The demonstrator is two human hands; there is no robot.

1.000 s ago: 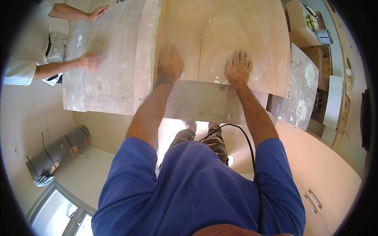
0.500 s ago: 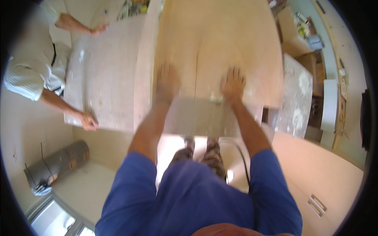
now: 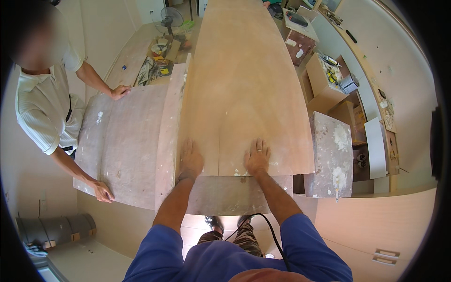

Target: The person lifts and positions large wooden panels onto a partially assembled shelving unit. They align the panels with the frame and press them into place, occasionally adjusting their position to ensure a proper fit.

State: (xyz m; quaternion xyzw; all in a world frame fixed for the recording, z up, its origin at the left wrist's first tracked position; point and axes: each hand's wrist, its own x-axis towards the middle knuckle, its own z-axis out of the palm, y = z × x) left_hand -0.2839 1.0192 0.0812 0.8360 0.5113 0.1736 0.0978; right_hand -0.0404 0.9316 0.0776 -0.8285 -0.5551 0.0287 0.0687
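Note:
Both my palms press flat on a long light-brown wooden panel that stretches away from me. My left hand lies near the panel's left edge, fingers pointing forward. Farther right, my right hand rests close to the near edge, fingers slightly apart, with a ring on one finger. A thin straight seam runs through the panel between the hands. Beneath its near end shows a stained grey-brown board. Along the left side stands a pale wooden strip with paint spots. Neither hand grips anything.
A person in a white shirt stands at the left, hands on a stained worktable. To the right are a paint-splashed board, a cardboard box and a tin. A fan stands far back. A black cable hangs by my legs.
The view has tilted forward, so the panel's far part, the fan and more of the room show. My hands stay flat on the panel near its close end.

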